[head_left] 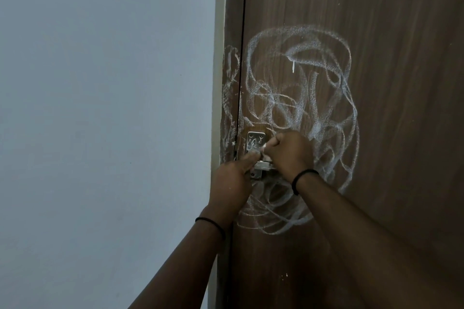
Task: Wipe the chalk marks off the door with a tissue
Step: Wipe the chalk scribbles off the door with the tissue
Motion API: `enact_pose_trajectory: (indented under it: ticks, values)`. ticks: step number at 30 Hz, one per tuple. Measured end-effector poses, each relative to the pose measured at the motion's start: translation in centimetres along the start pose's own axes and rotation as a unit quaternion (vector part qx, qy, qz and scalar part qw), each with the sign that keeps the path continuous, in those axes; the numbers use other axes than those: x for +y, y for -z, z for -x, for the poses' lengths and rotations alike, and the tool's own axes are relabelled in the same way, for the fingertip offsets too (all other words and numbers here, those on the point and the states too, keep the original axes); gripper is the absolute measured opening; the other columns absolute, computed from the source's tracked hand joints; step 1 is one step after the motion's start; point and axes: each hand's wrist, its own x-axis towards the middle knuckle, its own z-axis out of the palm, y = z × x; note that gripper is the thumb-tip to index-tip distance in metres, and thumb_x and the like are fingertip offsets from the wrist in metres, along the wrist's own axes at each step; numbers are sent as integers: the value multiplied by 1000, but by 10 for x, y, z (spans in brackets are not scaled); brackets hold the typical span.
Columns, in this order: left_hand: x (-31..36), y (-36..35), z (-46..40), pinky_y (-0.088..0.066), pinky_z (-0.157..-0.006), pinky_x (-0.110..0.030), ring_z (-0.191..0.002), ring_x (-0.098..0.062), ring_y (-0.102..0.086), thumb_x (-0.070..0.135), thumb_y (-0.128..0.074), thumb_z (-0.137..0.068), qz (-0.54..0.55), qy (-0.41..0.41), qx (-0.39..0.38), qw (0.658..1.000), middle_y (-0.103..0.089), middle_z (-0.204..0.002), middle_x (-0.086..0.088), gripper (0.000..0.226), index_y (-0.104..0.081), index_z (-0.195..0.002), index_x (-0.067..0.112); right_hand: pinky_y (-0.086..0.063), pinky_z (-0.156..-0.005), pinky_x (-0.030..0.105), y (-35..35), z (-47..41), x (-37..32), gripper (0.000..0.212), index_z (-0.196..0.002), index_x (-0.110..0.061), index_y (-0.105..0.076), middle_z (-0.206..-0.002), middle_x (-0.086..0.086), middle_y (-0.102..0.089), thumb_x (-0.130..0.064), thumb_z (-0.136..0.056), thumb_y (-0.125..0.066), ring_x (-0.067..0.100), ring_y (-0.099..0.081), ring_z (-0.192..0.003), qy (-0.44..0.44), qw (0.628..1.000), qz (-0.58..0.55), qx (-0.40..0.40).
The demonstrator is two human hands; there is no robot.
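Tissue point(265, 152) small, soft, tear-prone wad; right hand point(291, 153) fingers clench it against door latch point(256, 144); left hand point(232, 178) forefinger extended onto latch; chalk marks point(301, 98) above latch, powdery; best gripped bunched

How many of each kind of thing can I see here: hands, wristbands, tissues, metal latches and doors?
Hands: 2, the left hand and the right hand
Black wristbands: 2, left wristband, right wristband
Tissue: 1, a small white bit showing in the right hand
Metal latch: 1
Door: 1, scribbled with chalk marks
Total: 7
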Motion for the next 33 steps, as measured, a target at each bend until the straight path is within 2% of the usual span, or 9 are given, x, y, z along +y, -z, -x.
enact_pose_trajectory:
  ticks: [3, 8, 13, 15, 18, 21, 24, 30, 33]
  values:
    - [0, -1, 1, -59, -84, -40, -92, -28, -73, 9, -67, -87, 6, 2, 4, 1000, -74, -114, -8, 43, -66, -129, 22, -57, -66, 33, -1, 4, -5, 16, -71, -19, -73, -73, -7, -71, -20, -86, -73, 13, -66, -68, 25, 996, -51, 64]
    - [-1, -1, 0, -61, -77, -40, -84, -25, -73, 14, -67, -88, 4, 3, -2, 1000, -76, -104, -9, 41, -66, -128, 25, -62, -70, 38, 2, -6, -2, 17, -63, -18, -72, -68, -2, -71, -16, -78, -78, 16, -68, -69, -64, 993, 50, -83]
    - [-1, -4, 0, -60, -74, -36, -80, -24, -73, 5, -67, -88, -6, 5, 10, 1000, -76, -108, -5, 45, -68, -126, 27, -57, -63, 33, -7, 8, -4, 22, -65, -23, -66, -68, -11, -67, -21, -86, -72, 11, -65, -65, 7, 996, -48, 73]
    - [-1, -3, 0, -60, -75, -37, -82, -25, -73, 4, -65, -89, -1, 10, 5, 1000, -75, -109, -6, 44, -67, -127, 27, -56, -62, 33, -7, 5, -4, 22, -65, -23, -65, -67, -10, -66, -25, -86, -71, 12, -64, -64, -1, 999, -6, 48]
    - [-2, -2, 0, -60, -74, -36, -80, -21, -73, 8, -65, -90, -8, 7, -1, 1000, -76, -109, -4, 44, -66, -128, 30, -59, -67, 34, -4, -3, -3, 15, -70, -19, -69, -70, -3, -69, -18, -85, -68, 17, -66, -69, -59, 995, 68, -49]
    - [-1, -2, 1, -60, -74, -35, -78, -21, -72, 8, -66, -90, -4, 10, 5, 1000, -76, -106, -4, 42, -67, -127, 27, -59, -64, 33, -4, 0, -4, 20, -63, -19, -70, -66, -7, -69, -13, -82, -73, 12, -67, -65, -38, 999, -13, 5]
    - [0, -4, 1, -60, -81, -36, -87, -25, -73, 3, -65, -89, 2, 10, 14, 1000, -73, -116, -6, 42, -67, -127, 21, -55, -63, 30, -6, 4, -8, 19, -68, -20, -69, -68, -11, -67, -23, -86, -75, 9, -65, -66, 12, 995, -66, 75]
    - [0, -4, 1, -60, -74, -37, -79, -21, -72, 6, -62, -92, -3, 27, 1, 1000, -76, -108, -3, 44, -66, -128, 30, -58, -65, 32, -3, -3, 0, 23, -61, -18, -70, -67, -3, -70, -11, -82, -74, 13, -67, -68, -57, 997, 14, -52]
    - [2, -4, 1, -59, -75, -37, -79, -22, -72, 5, -62, -91, -4, 37, 3, 999, -76, -105, -5, 45, -66, -128, 31, -49, -58, 20, -6, 1, 0, 21, -65, -16, -71, -64, -14, -64, -12, -86, -73, 4, -63, -65, -17, 997, -66, 32]
